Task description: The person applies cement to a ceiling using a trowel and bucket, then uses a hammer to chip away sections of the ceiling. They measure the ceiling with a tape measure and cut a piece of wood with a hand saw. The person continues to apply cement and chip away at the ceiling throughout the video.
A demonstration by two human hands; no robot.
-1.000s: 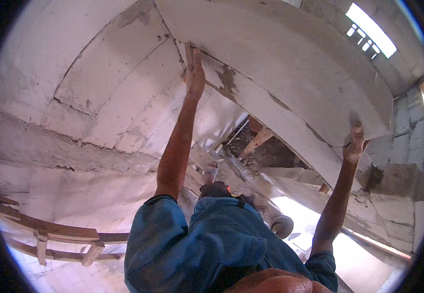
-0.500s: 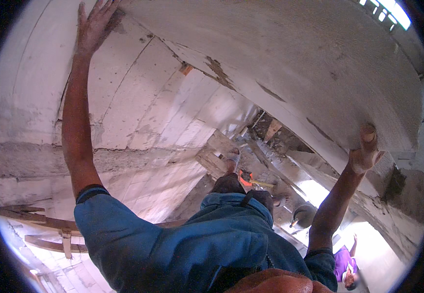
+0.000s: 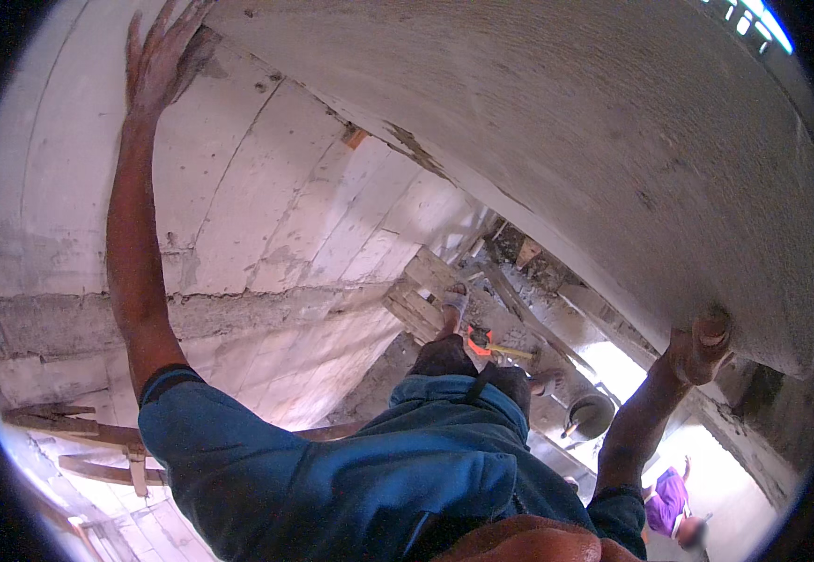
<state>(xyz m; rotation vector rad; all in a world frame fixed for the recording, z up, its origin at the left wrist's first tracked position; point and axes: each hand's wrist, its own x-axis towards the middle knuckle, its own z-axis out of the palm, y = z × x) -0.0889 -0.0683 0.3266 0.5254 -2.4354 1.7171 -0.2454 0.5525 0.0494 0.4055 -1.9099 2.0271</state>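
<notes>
A large grey wall panel (image 3: 557,140) with a rough face fills the upper right, slanting across the view. My right hand (image 3: 699,348) grips its lower edge near the right end, thumb on the face and the other fingers hidden underneath. At the upper left my left hand (image 3: 156,66) is stretched out with fingers spread, at the panel's far left end and against the pale panelled wall (image 3: 238,187). The upper edge of the view cuts off its fingertips.
Below lie wooden planks (image 3: 416,295), an orange tool with a yellow strip (image 3: 480,339), rubble and a dark bucket (image 3: 590,416). A curved wooden frame (image 3: 98,431) stands at the lower left. A person in purple (image 3: 669,501) is far below right.
The panel's right end has come down and nearer, and my right hand has moved down with it. My left hand has shifted slightly left, fingers still spread.
</notes>
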